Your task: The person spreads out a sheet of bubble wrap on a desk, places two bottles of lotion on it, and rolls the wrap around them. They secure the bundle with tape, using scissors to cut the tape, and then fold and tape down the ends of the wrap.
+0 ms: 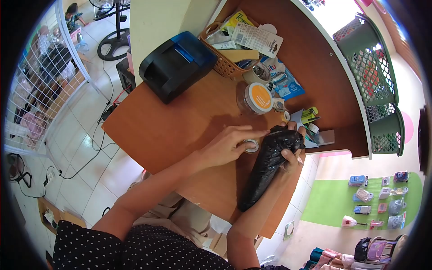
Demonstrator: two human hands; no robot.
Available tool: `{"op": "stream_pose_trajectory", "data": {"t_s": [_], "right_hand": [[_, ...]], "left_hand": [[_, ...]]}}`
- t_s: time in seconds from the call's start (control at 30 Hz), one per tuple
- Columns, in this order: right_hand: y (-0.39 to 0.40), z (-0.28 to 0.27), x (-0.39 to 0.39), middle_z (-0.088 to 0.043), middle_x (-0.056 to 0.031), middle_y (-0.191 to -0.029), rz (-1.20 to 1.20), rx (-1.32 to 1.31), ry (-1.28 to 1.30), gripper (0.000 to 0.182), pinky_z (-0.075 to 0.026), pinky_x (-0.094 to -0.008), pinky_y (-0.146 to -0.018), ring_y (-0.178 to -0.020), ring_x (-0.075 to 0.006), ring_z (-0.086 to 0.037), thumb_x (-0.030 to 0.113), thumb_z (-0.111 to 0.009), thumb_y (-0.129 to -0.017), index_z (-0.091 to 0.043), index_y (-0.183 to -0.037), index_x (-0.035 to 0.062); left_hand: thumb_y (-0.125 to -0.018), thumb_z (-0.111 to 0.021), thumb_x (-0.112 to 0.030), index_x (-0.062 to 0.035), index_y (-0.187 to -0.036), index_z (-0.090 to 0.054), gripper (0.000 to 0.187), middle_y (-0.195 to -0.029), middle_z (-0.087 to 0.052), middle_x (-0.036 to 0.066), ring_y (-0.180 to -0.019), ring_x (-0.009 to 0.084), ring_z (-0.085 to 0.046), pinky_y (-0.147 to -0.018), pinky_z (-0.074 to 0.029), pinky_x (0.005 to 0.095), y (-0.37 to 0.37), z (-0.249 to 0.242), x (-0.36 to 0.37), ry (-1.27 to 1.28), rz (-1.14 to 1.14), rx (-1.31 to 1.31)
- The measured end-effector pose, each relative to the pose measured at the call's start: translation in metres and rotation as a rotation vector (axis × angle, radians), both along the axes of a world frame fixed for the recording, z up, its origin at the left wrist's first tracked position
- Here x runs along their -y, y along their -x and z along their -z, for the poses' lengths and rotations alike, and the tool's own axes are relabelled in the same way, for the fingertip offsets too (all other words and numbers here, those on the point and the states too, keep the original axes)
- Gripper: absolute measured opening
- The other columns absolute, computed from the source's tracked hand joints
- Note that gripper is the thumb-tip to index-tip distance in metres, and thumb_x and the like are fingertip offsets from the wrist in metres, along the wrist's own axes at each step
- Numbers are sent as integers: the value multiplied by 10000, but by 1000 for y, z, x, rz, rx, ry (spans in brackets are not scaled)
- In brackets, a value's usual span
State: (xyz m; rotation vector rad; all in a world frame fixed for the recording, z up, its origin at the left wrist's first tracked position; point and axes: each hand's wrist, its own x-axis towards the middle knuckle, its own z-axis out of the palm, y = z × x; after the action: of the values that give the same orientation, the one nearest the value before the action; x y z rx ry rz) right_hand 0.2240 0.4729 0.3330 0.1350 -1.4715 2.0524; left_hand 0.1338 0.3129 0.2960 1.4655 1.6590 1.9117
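A long package wrapped in black plastic (269, 164) slants over the right part of the wooden desk. My right hand (292, 157) is closed around its upper end, with the thumb on the near side and fingertips showing beyond the top edge. Between the thumb and fingers of my left hand (228, 143) is a small roll of tape (252, 146), partly covered by the fingers. The left index finger stretches toward the package's top edge and appears to touch it. Whether a strip of tape runs from the roll to the plastic is too small to tell.
On the wooden desk (180, 130) stand a black and blue printer (177, 67), a clear jar with an orange label (260, 97) and a brown basket (225, 65) of packets. Pens (309, 118) stand beyond the package. Green baskets (370, 74) hang at the right.
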Motion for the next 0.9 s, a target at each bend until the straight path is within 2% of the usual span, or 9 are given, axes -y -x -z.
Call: {"op": "stream_pose_trajectory", "data": {"t_s": [0.03,0.1,0.2,0.3,0.33,0.63,0.73,0.83,0.9], "right_hand": [[-1,1,-1,-420,-64,-952,3,4,-1,512,-484,-397,-886,-1046,-259,-464,64,-747,-523,-400,-897,111],[-3,5,-3,-392,-100,-1020,-8,-56,-22,633,-460,-427,-910,-1073,-276,-425,81,-683,-543,-385,-1101,80],[-5,7,0,-401,-109,-1060,53,-85,1,728,-437,-434,-930,-1075,-280,-424,99,-684,-550,-384,-1213,72],[-1,4,6,-396,-78,-1004,49,-134,107,563,-458,-390,-904,-1065,-265,-408,93,-704,-536,-402,-1011,105],[-1,5,5,-396,-78,-1004,50,-132,107,563,-458,-390,-904,-1065,-265,-408,93,-704,-536,-402,-1011,105],[2,13,1,-406,-81,-1029,-26,-242,173,657,-452,-372,-892,-1076,-272,-403,81,-692,-538,-426,-1139,106],[2,17,-4,-415,-86,-1040,-37,-259,181,658,-458,-370,-890,-1077,-276,-403,78,-691,-541,-436,-1147,108],[3,20,-6,-423,-89,-1042,-8,-279,216,662,-461,-371,-889,-1078,-277,-403,75,-689,-541,-442,-1154,105],[3,19,-7,-426,-91,-1038,-26,-273,208,655,-460,-372,-892,-1079,-279,-403,73,-685,-539,-442,-1147,102]], "left_hand": [[-791,-595,-40,-81,-1239,-523,455,-773,-530,109,-650,240,-485,-650,-432,336,-4,1,0,-1,3,4],[-771,-570,-16,-109,-1312,-443,563,-782,-491,93,-727,242,-515,-635,-475,343,-12,2,3,30,-172,-269],[-746,-572,-22,-122,-1357,-376,650,-783,-467,64,-743,232,-510,-601,-494,327,-19,3,4,79,-312,-447],[-778,-593,-42,-125,-1316,-447,564,-708,-457,66,-646,235,-473,-561,-466,327,-24,4,1,-7,-342,-429],[-778,-593,-42,-125,-1316,-447,564,-708,-457,66,-646,235,-473,-561,-466,327,-26,4,0,-6,-340,-428],[-784,-602,-26,-80,-1263,-507,492,-688,-461,74,-629,215,-466,-609,-430,326,-33,3,2,-97,-210,-243],[-796,-603,-35,-41,-1200,-551,407,-718,-524,92,-636,204,-478,-606,-420,324,-35,4,0,-128,-122,-44],[-809,-595,-38,-1,-1092,-591,286,-797,-598,107,-718,197,-551,-657,-439,311,-35,4,-2,-184,-92,74],[-795,-589,-16,8,-948,-582,156,-883,-615,138,-815,266,-598,-701,-458,331,-36,4,-4,-193,-27,245]]}}
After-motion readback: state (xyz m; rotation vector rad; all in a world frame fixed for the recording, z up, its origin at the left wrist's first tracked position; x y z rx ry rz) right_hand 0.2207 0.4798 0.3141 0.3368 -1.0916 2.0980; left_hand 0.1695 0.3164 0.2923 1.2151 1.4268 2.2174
